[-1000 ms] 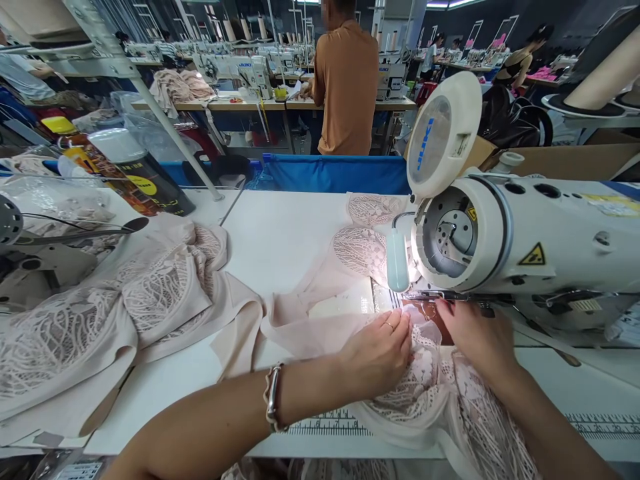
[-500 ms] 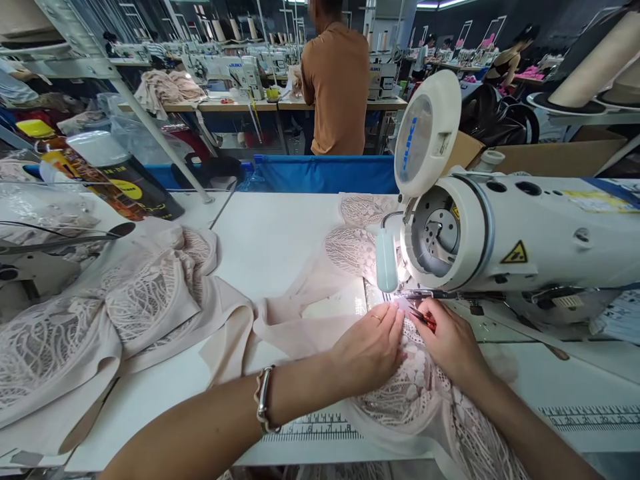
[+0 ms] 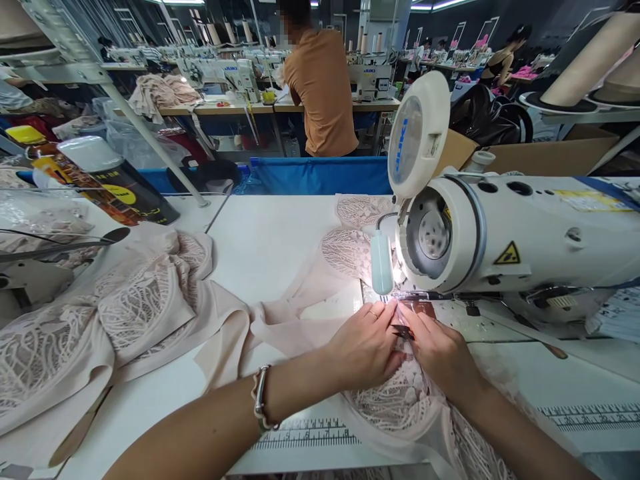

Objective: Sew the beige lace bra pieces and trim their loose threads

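A pale pink lace bra [image 3: 395, 393] lies under the needle area of the white sewing machine [image 3: 545, 230] and hangs over the table's front edge. My left hand [image 3: 363, 347] is closed, its fingertips pinching the bra's edge just in front of the presser foot. Close against it, my right hand [image 3: 440, 350] is also closed, thumb and forefinger at the same spot of fabric. Dark blades of small thread snips [image 3: 403, 331] stick out leftward from the right hand; their handle is hidden in the palm. The fingers cover the exact seam.
More lace bras [image 3: 145, 307] are heaped at the left, joined by fabric strips. Behind them lean a spray can [image 3: 125, 187] and a bottle [image 3: 70, 170]. A small lamp [image 3: 381, 263] hangs by the needle. Beyond a blue cloth bin [image 3: 320, 175] stands a person in brown [image 3: 323, 87].
My right hand has moved left, closer to my left hand, and the snips have turned so their blades point left. The red handle is now hidden. The disc in the machine's head has turned.
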Tool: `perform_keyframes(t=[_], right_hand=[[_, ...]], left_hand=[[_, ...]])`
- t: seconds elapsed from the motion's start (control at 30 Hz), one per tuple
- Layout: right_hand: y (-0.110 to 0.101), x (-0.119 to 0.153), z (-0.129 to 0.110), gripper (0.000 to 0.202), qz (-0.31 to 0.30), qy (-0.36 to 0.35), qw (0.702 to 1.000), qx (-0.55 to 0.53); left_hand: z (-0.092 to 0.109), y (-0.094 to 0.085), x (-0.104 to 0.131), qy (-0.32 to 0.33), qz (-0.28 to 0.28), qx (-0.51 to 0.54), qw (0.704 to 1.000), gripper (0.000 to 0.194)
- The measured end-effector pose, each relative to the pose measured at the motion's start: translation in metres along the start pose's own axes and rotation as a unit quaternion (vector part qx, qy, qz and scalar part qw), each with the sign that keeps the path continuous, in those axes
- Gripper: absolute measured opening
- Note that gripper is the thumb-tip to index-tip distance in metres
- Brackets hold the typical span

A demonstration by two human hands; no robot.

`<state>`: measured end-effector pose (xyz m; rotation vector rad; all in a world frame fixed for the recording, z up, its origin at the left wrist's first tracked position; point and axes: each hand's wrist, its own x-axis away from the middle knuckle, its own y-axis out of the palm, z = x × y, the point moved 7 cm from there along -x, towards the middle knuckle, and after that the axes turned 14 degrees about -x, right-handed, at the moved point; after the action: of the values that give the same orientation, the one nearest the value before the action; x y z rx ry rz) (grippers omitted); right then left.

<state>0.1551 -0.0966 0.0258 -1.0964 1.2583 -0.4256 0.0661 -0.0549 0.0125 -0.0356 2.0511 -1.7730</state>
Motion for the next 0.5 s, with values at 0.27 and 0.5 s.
perform_keyframes(t=[0.27, 0.5], right_hand=[[0.0, -0.001, 0.006, 0.035, 0.01, 0.042, 0.999, -0.031], [0.003, -0.001, 0.011, 0.045, -0.006, 0.071, 0.997, -0.038]], left_hand=[[-0.001, 0.0, 0.002, -0.01, 0.012, 0.01, 1.0, 0.062], [-0.004, 0.001, 0.004, -0.023, 0.01, -0.035, 0.999, 0.066]])
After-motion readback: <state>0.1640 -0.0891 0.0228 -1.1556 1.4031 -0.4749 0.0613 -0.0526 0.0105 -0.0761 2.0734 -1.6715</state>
